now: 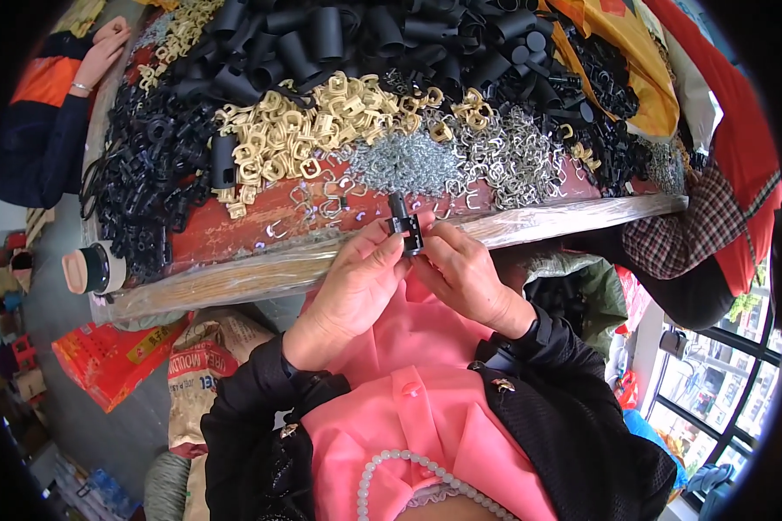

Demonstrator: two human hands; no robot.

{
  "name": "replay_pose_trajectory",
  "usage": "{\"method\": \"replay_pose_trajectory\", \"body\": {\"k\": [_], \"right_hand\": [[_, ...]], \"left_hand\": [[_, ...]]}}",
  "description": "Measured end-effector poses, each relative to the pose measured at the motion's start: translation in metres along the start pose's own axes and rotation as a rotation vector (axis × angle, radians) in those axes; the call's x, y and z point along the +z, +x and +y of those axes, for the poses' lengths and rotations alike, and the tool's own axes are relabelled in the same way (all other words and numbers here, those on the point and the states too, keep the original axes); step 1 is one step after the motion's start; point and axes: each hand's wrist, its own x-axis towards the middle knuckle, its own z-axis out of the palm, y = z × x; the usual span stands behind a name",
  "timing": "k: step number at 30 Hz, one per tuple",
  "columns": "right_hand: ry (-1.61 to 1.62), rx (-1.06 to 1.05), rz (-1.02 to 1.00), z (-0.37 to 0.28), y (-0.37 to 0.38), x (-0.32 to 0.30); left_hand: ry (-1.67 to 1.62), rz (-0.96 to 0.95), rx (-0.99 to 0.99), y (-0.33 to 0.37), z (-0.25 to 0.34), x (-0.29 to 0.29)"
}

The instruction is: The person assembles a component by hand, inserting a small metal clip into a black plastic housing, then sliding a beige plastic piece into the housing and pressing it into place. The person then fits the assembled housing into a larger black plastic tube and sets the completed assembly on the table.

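A small black plastic part (405, 227) with a narrow stem and slotted body is held up just off the table's near edge. My left hand (362, 280) pinches it between thumb and fingers. My right hand (469, 276) is closed against its other side, fingertips at its lower end; whether they also hold a smaller piece is hidden. Just beyond my hands lie a heap of small silvery screws (406, 162), a pile of bent metal clips (513, 156) and a mound of cream plastic brackets (278, 135).
The red tabletop (208, 227) has a plastic-wrapped wooden edge (226, 282). Black tubes (326, 35) and small black parts (152, 139) are piled across it. A person's hand (102, 59) rests at the far left; another person's checked sleeve (682, 230) is at the right. A sack (208, 356) stands below.
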Motion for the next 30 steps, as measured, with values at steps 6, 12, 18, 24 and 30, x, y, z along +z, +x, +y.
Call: {"method": "replay_pose_trajectory", "body": {"k": [6,12,18,24,30], "right_hand": [[0.183,0.042,0.035,-0.002,0.001,-0.028],[0.003,-0.225,0.058,-0.024,-0.001,-0.039],[-0.026,-0.193,-0.023,-0.035,-0.018,-0.036],[-0.009,-0.090,-0.082,-0.038,-0.019,-0.036],[0.214,0.048,0.005,-0.007,-0.005,-0.042]], "left_hand": [[0.143,0.037,-0.093,-0.006,0.008,-0.013],[0.346,0.076,-0.194,-0.026,0.001,0.011],[0.367,0.006,-0.158,-0.046,-0.005,0.023],[0.515,-0.022,-0.157,-0.046,-0.007,0.021],[0.343,0.014,-0.211,-0.026,-0.001,0.009]]}}
